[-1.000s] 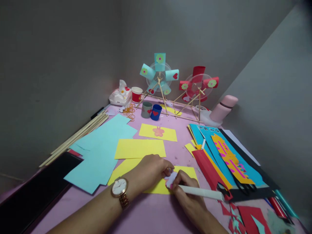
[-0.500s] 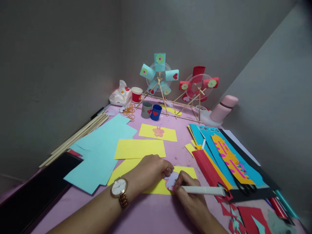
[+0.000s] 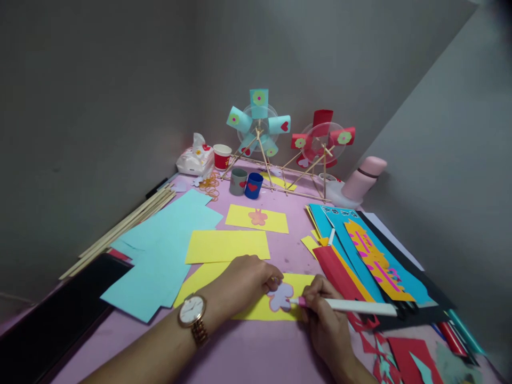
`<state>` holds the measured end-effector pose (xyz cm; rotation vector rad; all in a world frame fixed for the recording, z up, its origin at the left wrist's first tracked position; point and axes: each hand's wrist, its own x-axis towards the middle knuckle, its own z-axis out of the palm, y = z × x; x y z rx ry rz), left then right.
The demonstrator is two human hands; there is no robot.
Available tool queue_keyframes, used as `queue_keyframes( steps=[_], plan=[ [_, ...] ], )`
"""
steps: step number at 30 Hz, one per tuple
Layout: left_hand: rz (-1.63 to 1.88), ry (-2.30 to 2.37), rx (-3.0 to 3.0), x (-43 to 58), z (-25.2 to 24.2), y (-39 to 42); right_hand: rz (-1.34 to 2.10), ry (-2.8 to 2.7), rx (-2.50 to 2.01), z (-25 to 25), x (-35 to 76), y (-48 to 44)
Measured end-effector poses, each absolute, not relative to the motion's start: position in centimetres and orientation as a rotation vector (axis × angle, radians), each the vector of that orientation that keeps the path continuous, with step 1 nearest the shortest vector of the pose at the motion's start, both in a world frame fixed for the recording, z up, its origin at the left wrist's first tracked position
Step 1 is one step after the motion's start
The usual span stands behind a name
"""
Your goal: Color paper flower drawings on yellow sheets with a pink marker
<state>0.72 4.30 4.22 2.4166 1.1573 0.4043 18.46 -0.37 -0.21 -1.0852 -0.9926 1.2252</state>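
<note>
A lilac, lobed paper cutout [image 3: 281, 296] lies flat on a yellow paper strip [image 3: 256, 312], with a pinkish outline along its edge. My left hand [image 3: 250, 278], wearing a watch [image 3: 192, 310] at the wrist, has its fingers curled together on the cutout's upper left edge, pressing it down. My right hand [image 3: 326, 314] grips a white felt-tip marker [image 3: 360, 306] with a pink collar. The marker's tip points left and lies over the cutout's right side; whether it touches the paper I cannot tell.
Ahead is a yellow strip with a lobed drawing [image 3: 257, 217]. Light blue sheets [image 3: 160, 250] and wooden sticks [image 3: 124, 229] lie left, beside a black flat object [image 3: 52, 314]. Two paper wheels [image 3: 258, 125] on stick frames stand behind. Coloured papers and scraps [image 3: 386, 362] lie right, with a pink bottle [image 3: 365, 178] beyond.
My right hand has drawn back to the right with the marker, uncovering more of the cutout and the marker's pink collar. My left hand stays on the cutout.
</note>
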Motion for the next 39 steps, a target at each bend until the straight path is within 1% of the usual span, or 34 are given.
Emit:
queue_keyframes(
  steps=[7, 11, 18, 25, 28, 31, 36, 39],
  plan=[
    [0.364, 1.148, 2.447, 0.4, 4.5, 4.3, 1.178, -0.789, -1.022, -0.1, 18.2, 0.7],
    [0.336, 1.228, 2.472, 0.5, 5.0, 3.7, 1.178, -0.69, -0.977, 0.0, 18.1, 1.3],
    [0.15, 1.331, 2.607, 2.2, 5.3, 1.7, 1.213, -0.618, -0.915, 0.4, 17.7, 1.6],
    [-0.029, 1.264, 2.824, 3.1, 3.8, 2.4, 1.193, -0.604, -0.888, 0.5, 17.5, 1.9],
    [0.043, 1.332, 2.849, 2.8, 3.8, 2.2, 1.188, -0.606, -0.893, 0.5, 17.5, 2.1],
    [0.236, 1.487, 2.826, 1.1, 4.5, 1.9, 1.18, -0.612, -0.898, 0.5, 17.5, 2.1],
    [0.62, 1.917, 2.76, -5.5, 4.7, 2.2, 1.179, -0.63, -0.922, 0.6, 17.5, 2.1],
    [0.677, 2.002, 2.796, -8.8, 3.5, 2.1, 1.174, -0.651, -0.945, 0.6, 17.5, 2.0]
  ],
)
